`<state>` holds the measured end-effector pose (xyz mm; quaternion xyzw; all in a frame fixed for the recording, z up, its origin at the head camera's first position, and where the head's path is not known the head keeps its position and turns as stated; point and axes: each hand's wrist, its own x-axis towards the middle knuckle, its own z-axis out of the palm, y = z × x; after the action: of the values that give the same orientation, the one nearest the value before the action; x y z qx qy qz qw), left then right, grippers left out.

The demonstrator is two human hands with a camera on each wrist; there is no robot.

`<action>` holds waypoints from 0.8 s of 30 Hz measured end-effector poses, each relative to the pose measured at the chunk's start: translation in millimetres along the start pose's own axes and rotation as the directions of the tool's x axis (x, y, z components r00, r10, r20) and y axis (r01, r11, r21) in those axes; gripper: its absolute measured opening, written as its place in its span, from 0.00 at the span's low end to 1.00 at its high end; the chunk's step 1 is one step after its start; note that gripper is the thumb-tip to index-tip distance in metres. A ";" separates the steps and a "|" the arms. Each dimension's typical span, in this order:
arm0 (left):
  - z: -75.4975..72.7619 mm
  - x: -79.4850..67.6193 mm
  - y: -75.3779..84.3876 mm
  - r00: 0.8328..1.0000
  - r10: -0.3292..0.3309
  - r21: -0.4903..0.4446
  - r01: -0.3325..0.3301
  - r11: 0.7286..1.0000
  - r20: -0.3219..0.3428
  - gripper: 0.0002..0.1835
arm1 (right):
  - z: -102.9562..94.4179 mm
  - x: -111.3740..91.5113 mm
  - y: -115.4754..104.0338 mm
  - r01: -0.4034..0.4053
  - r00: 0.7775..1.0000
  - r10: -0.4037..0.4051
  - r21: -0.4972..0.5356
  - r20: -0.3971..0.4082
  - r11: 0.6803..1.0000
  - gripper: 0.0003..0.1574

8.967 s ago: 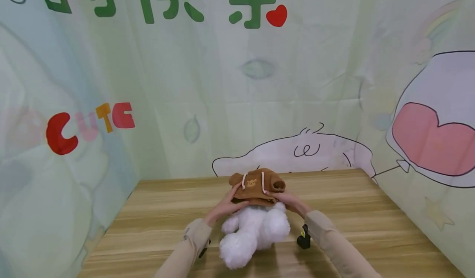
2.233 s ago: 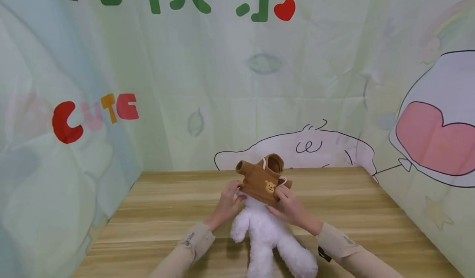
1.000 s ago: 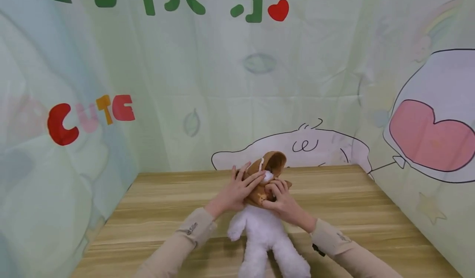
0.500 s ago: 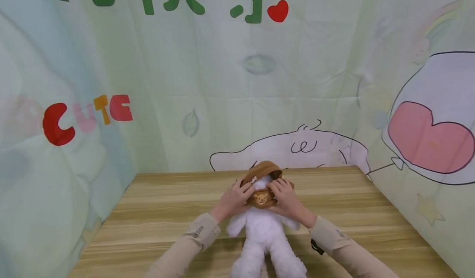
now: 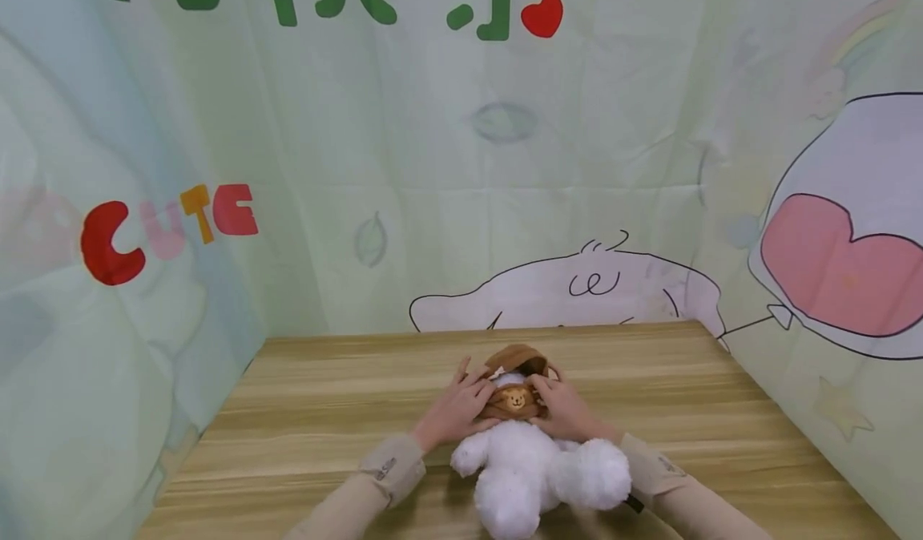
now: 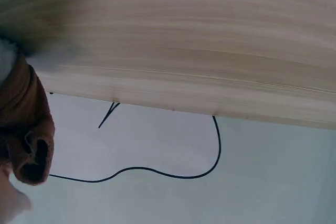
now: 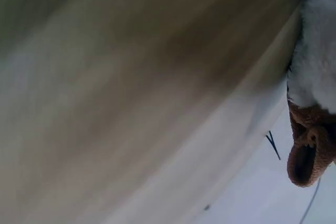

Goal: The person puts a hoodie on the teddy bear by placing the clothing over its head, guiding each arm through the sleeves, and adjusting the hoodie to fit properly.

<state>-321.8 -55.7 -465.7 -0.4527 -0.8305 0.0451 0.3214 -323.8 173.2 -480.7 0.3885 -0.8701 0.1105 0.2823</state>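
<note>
A small brown hoodie (image 5: 517, 406) with a bear-face patch is bunched round the upper end of a white plush toy (image 5: 521, 453). White fur shows in the hood opening. My left hand (image 5: 454, 408) grips the hoodie's left side, thumb at the hem and one finger raised. On the other side my right hand (image 5: 567, 409) pinches the cloth near the patch. The plush toy's legs stick out towards me. At the left wrist view's edge hangs an empty-looking sleeve (image 6: 39, 153). The right wrist view shows another sleeve (image 7: 307, 156) below white fur (image 7: 319, 51). Hands hide the sleeves in the head view.
The wood-grain table (image 5: 332, 412) extends on both sides of the plush toy. A printed cloth backdrop (image 5: 404, 163) stands along its back edge and both sides. Something small and black (image 5: 634, 503) shows beside the right cuff.
Nine seconds ago the hoodie lay loosely over the top end; now fur shows in its hood. In the last half second both hands lowered the hoodie towards me and the plush toy's legs tipped up.
</note>
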 end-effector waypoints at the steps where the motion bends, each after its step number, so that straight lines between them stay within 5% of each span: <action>1: -0.8 0.6 0.9 1.000 0.019 0.020 -0.019 1.000 -0.005 0.25 | 0.0 0.5 0.6 0.055 0.998 -0.056 -0.032 -0.014 0.998 0.30; 5: -3.7 3.9 4.6 0.993 0.115 0.072 -0.113 0.991 -0.018 0.18 | 0.4 2.0 2.0 0.263 0.958 -0.274 -0.120 -0.088 0.957 0.14; 8: -4.5 5.6 6.6 0.988 0.154 0.033 -0.153 0.988 -0.018 0.10 | 2.7 0.9 4.5 0.353 0.920 -0.366 -0.113 -0.139 0.929 0.21; 11: -6.4 4.5 6.8 0.985 0.171 -0.005 -0.171 0.985 -0.007 0.06 | 4.8 -4.3 10.9 0.386 0.909 -0.394 -0.078 -0.136 0.919 0.22; 15: -16.3 -5.3 3.9 0.978 0.187 -0.050 -0.183 0.982 0.088 0.13 | -2.3 -16.7 21.0 0.366 0.931 -0.366 -0.053 0.013 0.929 0.14; 19: -19.4 -16.1 1.3 0.967 0.168 -0.150 -0.141 0.979 0.192 0.21 | -10.1 -32.2 26.9 0.315 0.939 -0.296 -0.091 0.175 0.945 0.19; 21: -19.2 -14.3 1.7 0.971 0.130 -0.213 -0.086 0.973 0.201 0.19 | -6.5 -35.8 27.8 0.307 0.948 -0.301 -0.049 0.103 0.951 0.20; 24: -21.8 -3.1 3.4 0.981 0.021 -0.294 0.038 0.955 0.194 0.15 | 5.2 -33.4 23.0 0.303 0.936 -0.286 0.054 -0.204 0.952 0.16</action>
<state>-305.7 -60.8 -451.3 -0.4857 -0.8572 -0.0369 0.1670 -324.9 207.1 -503.6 0.5135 -0.7649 0.1410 0.3624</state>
